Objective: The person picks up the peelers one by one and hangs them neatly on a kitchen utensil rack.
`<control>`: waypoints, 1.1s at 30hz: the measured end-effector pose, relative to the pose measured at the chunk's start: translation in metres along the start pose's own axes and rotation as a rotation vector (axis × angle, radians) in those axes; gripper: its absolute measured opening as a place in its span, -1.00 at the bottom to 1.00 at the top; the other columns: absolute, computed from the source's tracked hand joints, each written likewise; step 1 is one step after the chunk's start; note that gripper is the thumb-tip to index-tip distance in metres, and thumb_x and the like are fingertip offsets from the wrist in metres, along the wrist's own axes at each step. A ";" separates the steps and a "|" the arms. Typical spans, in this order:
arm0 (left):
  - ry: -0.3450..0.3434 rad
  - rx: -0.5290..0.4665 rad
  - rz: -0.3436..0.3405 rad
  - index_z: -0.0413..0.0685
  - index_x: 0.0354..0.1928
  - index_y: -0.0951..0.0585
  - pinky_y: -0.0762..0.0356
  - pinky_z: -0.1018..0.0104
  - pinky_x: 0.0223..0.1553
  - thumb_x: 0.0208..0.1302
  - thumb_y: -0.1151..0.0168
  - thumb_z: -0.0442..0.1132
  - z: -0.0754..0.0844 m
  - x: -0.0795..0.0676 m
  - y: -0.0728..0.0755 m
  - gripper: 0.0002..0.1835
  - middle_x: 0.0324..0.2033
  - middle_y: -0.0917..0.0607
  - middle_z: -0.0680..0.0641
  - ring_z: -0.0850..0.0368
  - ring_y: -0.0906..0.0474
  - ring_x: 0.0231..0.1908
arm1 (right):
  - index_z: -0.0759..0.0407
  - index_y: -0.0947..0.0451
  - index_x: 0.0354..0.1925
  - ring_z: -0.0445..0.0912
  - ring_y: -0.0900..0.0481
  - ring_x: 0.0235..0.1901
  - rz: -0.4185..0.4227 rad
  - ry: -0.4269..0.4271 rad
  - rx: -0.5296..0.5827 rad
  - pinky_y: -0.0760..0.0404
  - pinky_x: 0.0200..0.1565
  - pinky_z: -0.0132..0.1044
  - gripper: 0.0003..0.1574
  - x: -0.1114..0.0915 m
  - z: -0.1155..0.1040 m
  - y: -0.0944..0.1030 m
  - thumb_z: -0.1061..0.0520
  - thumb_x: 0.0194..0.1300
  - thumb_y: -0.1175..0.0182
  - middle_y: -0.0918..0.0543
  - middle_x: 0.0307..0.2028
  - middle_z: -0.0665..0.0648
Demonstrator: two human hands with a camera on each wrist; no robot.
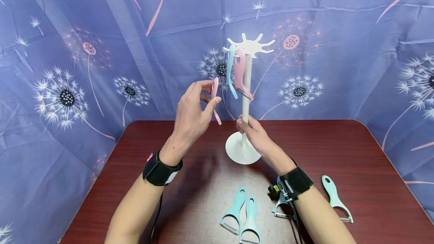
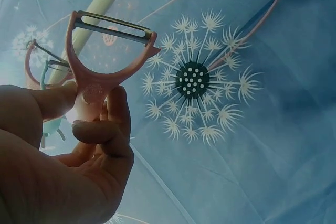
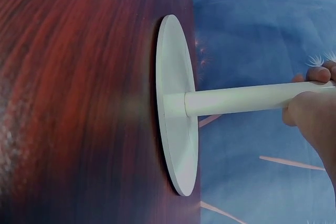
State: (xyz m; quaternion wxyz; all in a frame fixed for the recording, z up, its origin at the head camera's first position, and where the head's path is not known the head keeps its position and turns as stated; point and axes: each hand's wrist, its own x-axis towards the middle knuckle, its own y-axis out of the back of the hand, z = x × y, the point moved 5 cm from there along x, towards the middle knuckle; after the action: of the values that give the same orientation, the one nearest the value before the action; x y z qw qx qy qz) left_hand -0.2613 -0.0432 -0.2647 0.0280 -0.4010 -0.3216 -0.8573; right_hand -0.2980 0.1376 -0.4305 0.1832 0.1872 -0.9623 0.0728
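My left hand pinches a pink peeler left of the white stand, apart from it. In the left wrist view, the thumb and fingers hold that pink peeler by its handle, blade end up in that view. The right hand grips the post of the white stand, low above its round base. From the stand's hooked top hang a blue peeler and another pink peeler, side by side. In the right wrist view, fingers curl round the post.
Two teal peelers lie on the dark red table in front of the stand. Another peeler is partly hidden under the right wrist, and one more lies farther right. A patterned blue cloth hangs behind.
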 end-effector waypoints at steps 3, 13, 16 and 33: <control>-0.003 -0.003 0.008 -0.10 0.18 -0.51 -0.51 0.30 -0.26 0.25 -0.34 -0.14 0.001 0.005 0.001 -0.52 -0.09 -0.59 0.03 0.31 -0.56 -0.28 | 0.41 -0.24 -0.17 0.05 -0.19 -0.33 0.003 0.003 0.004 -0.20 -0.18 -0.09 -0.74 0.000 0.000 0.000 0.16 0.56 0.11 -0.21 -0.42 0.22; -0.014 -0.028 0.037 -0.05 0.16 -0.52 -0.48 0.26 -0.29 0.22 -0.37 -0.14 0.005 0.021 0.003 -0.53 -0.14 -0.60 0.05 0.30 -0.56 -0.32 | 0.39 -0.24 -0.17 0.08 -0.18 -0.32 0.001 0.010 0.007 -0.21 -0.17 -0.10 -0.75 0.000 -0.001 0.001 0.16 0.57 0.12 -0.21 -0.41 0.21; -0.004 -0.041 0.034 -0.05 0.15 -0.53 -0.49 0.27 -0.27 0.21 -0.38 -0.15 0.003 0.023 0.003 -0.53 -0.12 -0.60 0.05 0.30 -0.57 -0.32 | 0.41 -0.23 -0.16 0.13 -0.16 -0.31 -0.004 0.009 0.008 -0.19 -0.16 -0.05 -0.74 0.000 -0.001 0.001 0.16 0.57 0.12 -0.21 -0.41 0.23; -0.047 -0.083 0.069 -0.06 0.17 -0.53 -0.50 0.28 -0.19 0.25 -0.34 -0.15 0.006 0.047 0.006 -0.55 -0.13 -0.60 0.05 0.31 -0.58 -0.30 | 0.45 -0.23 -0.17 0.22 -0.11 -0.31 0.005 0.019 0.022 -0.18 -0.17 -0.10 -0.70 0.000 0.001 0.000 0.16 0.56 0.10 -0.17 -0.42 0.30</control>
State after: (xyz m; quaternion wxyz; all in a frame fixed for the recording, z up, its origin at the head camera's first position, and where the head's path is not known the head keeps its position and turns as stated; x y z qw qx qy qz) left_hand -0.2871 -0.0346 -0.2254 0.0336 -0.4326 -0.2725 -0.8588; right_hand -0.2982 0.1375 -0.4315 0.1904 0.1862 -0.9601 0.0854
